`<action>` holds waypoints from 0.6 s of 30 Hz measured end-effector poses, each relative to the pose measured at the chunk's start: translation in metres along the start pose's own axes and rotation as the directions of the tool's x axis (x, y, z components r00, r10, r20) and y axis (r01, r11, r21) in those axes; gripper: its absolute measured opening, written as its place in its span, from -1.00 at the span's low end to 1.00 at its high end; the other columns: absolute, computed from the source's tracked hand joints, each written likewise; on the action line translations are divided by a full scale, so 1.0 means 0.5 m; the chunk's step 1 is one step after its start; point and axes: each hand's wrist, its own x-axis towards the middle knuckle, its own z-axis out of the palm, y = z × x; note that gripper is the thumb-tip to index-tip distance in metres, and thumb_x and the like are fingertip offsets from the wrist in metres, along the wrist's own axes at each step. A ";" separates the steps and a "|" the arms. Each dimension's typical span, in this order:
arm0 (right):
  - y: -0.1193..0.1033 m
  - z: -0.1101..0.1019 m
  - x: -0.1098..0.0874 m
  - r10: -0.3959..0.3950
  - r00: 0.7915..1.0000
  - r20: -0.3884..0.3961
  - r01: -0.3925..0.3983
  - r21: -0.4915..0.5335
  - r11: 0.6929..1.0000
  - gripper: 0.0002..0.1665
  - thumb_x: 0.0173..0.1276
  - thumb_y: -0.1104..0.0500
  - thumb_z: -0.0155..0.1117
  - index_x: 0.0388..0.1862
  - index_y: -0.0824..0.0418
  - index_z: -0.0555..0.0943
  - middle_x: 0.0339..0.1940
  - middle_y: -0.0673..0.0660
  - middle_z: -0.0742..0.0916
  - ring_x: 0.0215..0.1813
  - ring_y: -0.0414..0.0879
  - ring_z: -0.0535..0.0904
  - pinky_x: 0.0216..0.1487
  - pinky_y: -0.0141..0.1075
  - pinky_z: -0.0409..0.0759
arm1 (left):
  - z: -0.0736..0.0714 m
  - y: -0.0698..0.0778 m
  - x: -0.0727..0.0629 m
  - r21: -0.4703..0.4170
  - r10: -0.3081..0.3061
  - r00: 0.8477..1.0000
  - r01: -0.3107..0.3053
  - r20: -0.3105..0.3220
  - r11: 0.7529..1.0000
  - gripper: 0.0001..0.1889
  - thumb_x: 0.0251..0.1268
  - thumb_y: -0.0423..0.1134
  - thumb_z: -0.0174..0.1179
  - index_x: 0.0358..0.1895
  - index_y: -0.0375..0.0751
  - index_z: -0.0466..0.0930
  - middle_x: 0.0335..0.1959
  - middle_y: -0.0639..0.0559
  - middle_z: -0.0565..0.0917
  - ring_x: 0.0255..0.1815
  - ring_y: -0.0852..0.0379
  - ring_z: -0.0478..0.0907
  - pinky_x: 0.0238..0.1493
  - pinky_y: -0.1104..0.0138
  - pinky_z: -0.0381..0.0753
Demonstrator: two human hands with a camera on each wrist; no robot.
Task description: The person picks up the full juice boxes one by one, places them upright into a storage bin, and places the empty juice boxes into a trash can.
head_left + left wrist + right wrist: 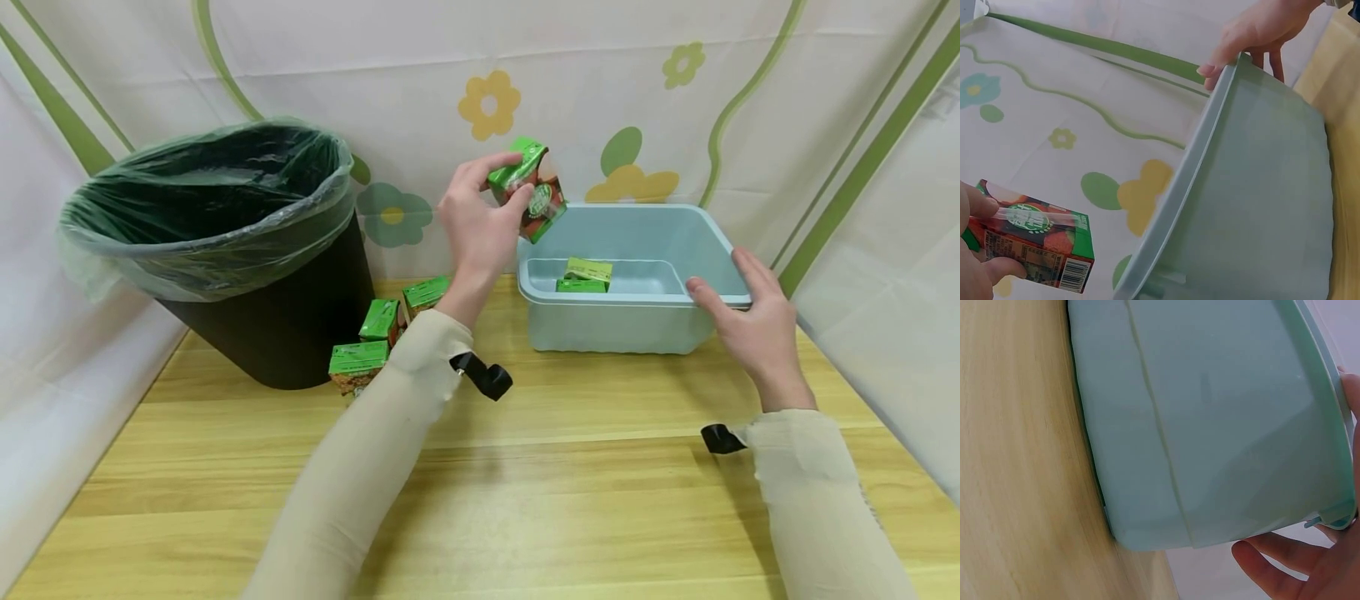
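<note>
2 boxes (588,270) in tub (615,332) & 3 boxes (358,358) left on table (525,517), w/ left hand (482,217) pinching 1 box (546,198), half-curled right hand (761,333) holding tub.

The left hand (480,221) is pinching a green-topped carton (546,204) near the left end of a blue bin (615,327) — two more cartons (588,269) are lying inside — while the right hand (761,333) is gripping the bin's right rim. Three cartons (358,357) are standing near a black wastebasket (300,321).
</note>
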 end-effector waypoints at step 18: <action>0.002 0.000 0.001 0.002 1.000 0.000 -0.002 -0.008 1.000 0.04 0.51 -0.30 0.25 0.78 0.02 0.08 0.82 0.04 0.12 0.82 0.14 -0.06 0.77 0.20 -0.07 | 0.077 -0.032 0.014 0.082 -0.072 0.995 0.066 0.076 0.994 -0.70 0.37 -0.28 0.45 0.14 -0.02 0.81 0.17 -0.02 0.70 0.20 0.05 0.64 0.03 0.40 0.74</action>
